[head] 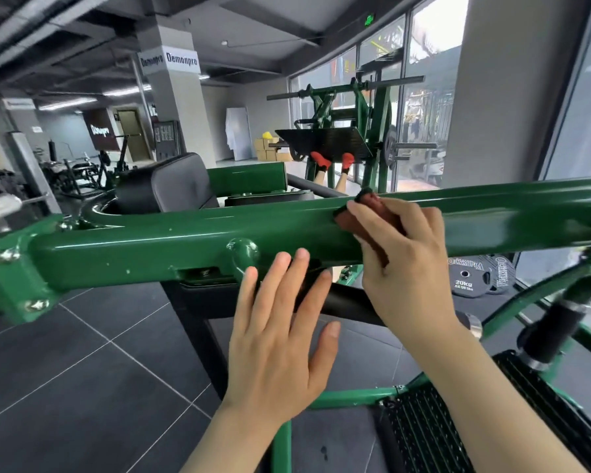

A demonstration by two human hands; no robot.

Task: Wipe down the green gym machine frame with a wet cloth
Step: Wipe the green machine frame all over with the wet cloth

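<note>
The right hand [403, 257] presses a reddish-brown cloth [365, 213] flat against the side of the glossy green frame tube [171, 237], fingers curled over the cloth's upper edge, while the left hand [280, 336] lies with straight, spread fingers just below that tube, fingertips at its underside near a round green knob [241, 250]. The tube runs across the view from a bolted bracket [11, 278] on the left, above a dark grey tiled floor [82, 370] and a black ribbed footplate [434, 428]. Farther off stand a black padded seat [171, 186], stacked cardboard boxes [267, 150], 20kg weight plates [471, 278], another green machine [348, 114] by tall windows [427, 80], and a pillar [171, 80] marked "Demonpro".
</note>
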